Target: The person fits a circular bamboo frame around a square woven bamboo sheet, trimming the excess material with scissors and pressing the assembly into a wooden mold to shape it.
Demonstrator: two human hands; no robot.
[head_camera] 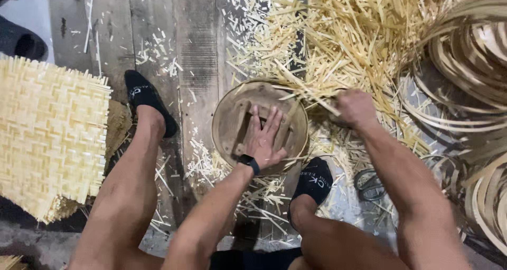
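My left hand (265, 137) lies flat, fingers spread, on a round wooden form (228, 123) with crossed slats that rests on the floor between my feet. A dark band sits on that wrist. At the form's right edge my right hand (355, 108) is closed among pale bamboo strips (338, 43), which are heaped there; what it grips is hidden under the strips. A thin bamboo hoop rings the form's rim.
A woven bamboo mat (47, 138) lies at the left. Coils of long bamboo strips (470, 64) fill the right side. Dark scissors (369, 183) lie on the floor by my right leg. Short offcuts litter the wooden planks (195, 48). My feet wear black socks.
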